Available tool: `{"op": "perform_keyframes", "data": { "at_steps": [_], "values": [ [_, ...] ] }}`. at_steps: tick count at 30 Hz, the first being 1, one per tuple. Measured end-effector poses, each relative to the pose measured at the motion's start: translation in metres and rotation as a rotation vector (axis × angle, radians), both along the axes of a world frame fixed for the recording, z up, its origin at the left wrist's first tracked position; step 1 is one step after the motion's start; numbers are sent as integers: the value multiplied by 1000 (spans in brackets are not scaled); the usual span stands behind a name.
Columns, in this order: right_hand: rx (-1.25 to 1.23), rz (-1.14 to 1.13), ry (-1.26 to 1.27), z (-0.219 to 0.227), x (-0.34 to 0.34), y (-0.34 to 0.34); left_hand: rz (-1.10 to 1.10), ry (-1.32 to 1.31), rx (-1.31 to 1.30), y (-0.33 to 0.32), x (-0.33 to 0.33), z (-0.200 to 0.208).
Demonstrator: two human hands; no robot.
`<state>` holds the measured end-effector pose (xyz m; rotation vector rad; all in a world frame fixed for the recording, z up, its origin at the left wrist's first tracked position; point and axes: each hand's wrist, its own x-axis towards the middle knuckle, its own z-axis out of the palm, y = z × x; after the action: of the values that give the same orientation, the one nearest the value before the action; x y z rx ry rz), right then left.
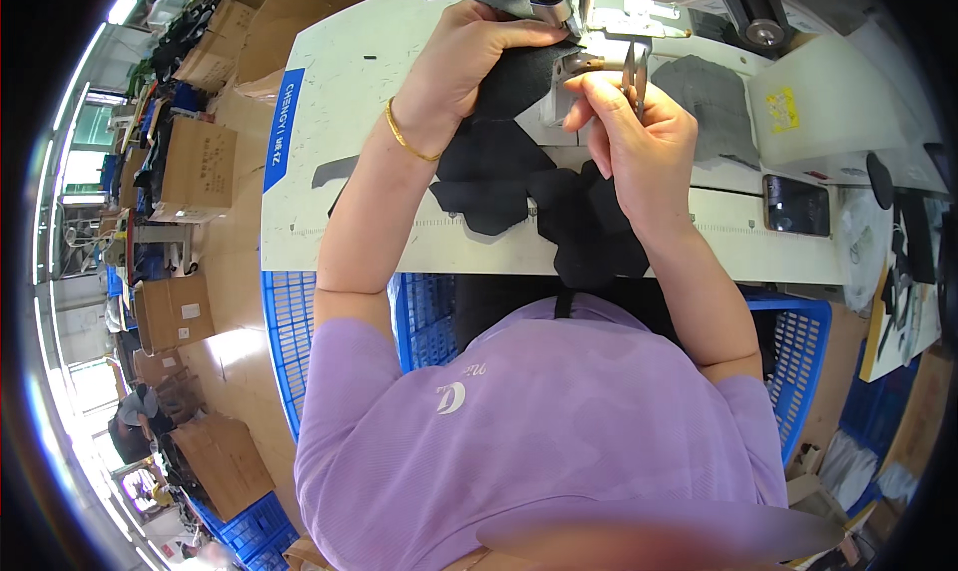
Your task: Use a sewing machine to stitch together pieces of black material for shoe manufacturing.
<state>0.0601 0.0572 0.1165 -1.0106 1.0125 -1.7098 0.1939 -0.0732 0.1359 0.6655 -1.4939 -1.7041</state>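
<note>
At the far side of the sewing table (389, 82), my left hand (477, 54) holds a black fabric piece (514, 87) beside the sewing machine's needle area (581, 40). Its thumb reaches toward the presser foot, and its other fingers are partly hidden. To the right of the needle, my right hand (639, 132) is closed around a small dark two-pronged metal tool (636, 77), like tweezers or thread snips; I cannot tell which. Several black fabric pieces (494, 162) run from the machine toward me, overlapping down to the table's near edge.
Grey fabric pieces (709, 112) lie stacked right of the machine, near a translucent plastic bin (838, 102) and a phone (796, 206). Blue plastic baskets (284, 321) stand below the table's near edge. Cardboard boxes (195, 167) line the floor at left.
</note>
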Motion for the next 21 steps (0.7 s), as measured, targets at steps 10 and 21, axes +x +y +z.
{"op": "perform_keyframes", "data": {
  "at_steps": [10,21],
  "values": [
    [15,26,27,-7,-1,0,78,6,52,-9,-3,-4],
    [-12,62,49,-10,-4,0,-24,104,64,3,-5,10]
  ]
}}
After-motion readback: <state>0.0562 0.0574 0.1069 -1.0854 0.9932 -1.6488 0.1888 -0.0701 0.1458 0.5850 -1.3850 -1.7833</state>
